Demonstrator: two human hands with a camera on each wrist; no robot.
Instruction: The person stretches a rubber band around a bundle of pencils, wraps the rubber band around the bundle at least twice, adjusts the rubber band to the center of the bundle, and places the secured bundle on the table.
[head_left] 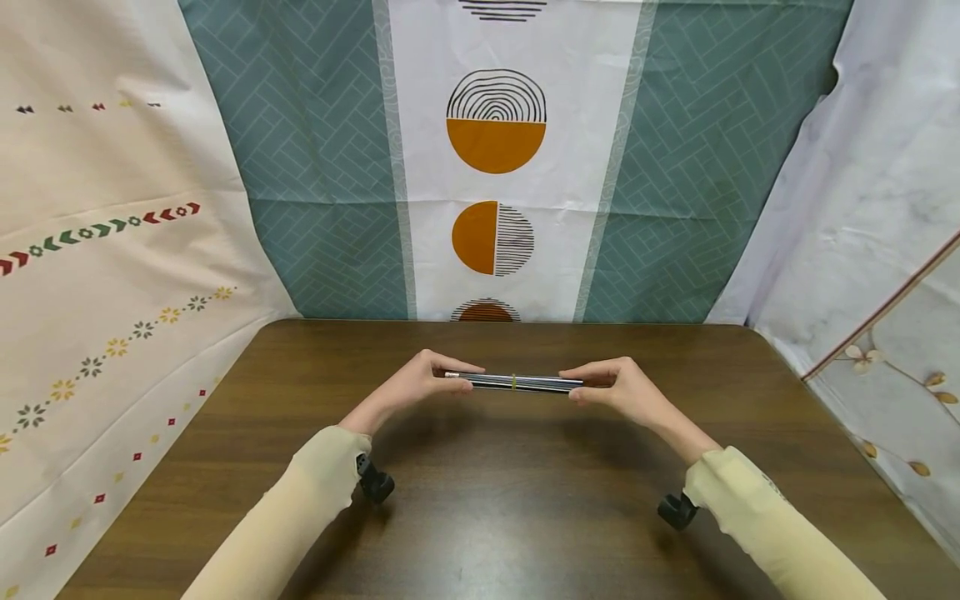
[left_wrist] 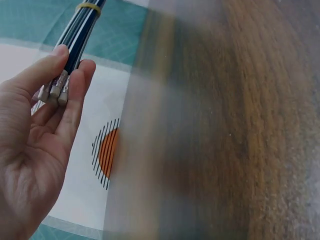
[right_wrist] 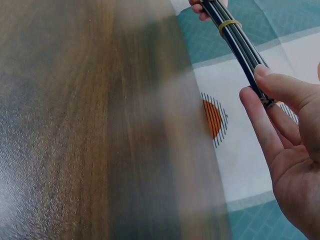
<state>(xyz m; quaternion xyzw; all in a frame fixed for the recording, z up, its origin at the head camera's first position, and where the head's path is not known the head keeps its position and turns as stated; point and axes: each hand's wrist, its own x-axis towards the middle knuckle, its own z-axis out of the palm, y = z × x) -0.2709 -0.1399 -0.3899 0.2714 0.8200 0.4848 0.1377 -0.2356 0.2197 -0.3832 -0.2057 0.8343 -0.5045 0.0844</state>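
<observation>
A bundle of dark striped pencils (head_left: 517, 382) bound by a yellow rubber band (head_left: 513, 382) is held level above the brown table (head_left: 480, 500). My left hand (head_left: 431, 379) pinches the eraser end (left_wrist: 55, 92) between thumb and fingers. At the other end my right hand (head_left: 611, 387) pinches the pencil tips (right_wrist: 262, 95). The band (right_wrist: 229, 23) shows near the bundle's middle in the right wrist view, and the band (left_wrist: 90, 6) also appears at the top of the left wrist view.
A patterned curtain (head_left: 495, 158) with orange half-circles hangs behind the table. Pale cloths (head_left: 97, 275) close the left side, and another cloth (head_left: 877, 233) closes the right. Wrist camera mounts (head_left: 373, 482) sit under both sleeves.
</observation>
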